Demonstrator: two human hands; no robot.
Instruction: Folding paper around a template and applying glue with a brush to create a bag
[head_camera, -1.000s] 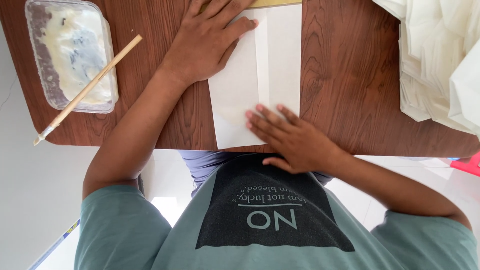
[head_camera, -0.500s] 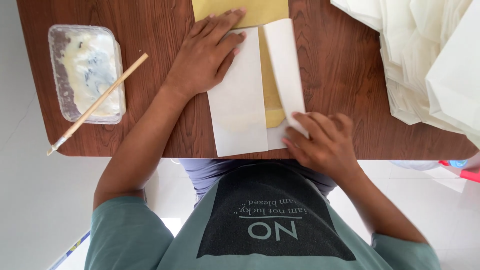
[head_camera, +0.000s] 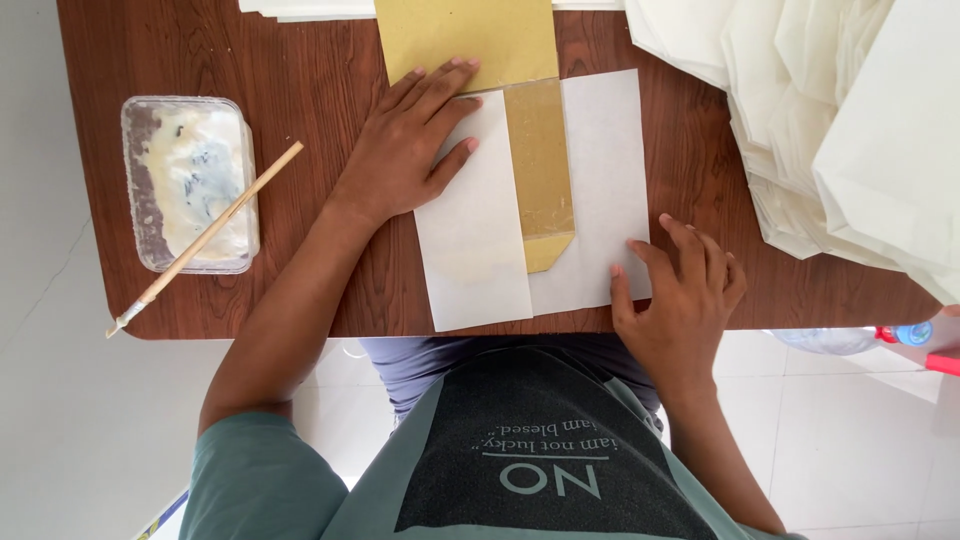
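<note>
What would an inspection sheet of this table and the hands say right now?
Surface: brown wood-grain table.
Job's things: white paper sheet opened flat over a tan template.
Clutter: plastic tub of paste with brush across it; stack of white paper.
Hands: left hand flat on the folded flap; right hand presses the sheet's near edge.
Cables: nothing seen.
Surroundings: pale tiled floor.

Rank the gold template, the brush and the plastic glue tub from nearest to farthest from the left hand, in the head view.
1. Gold template: just right of the left hand.
2. Brush: left, lying across the tub.
3. Plastic glue tub: far left; nearly level with the brush.
</note>
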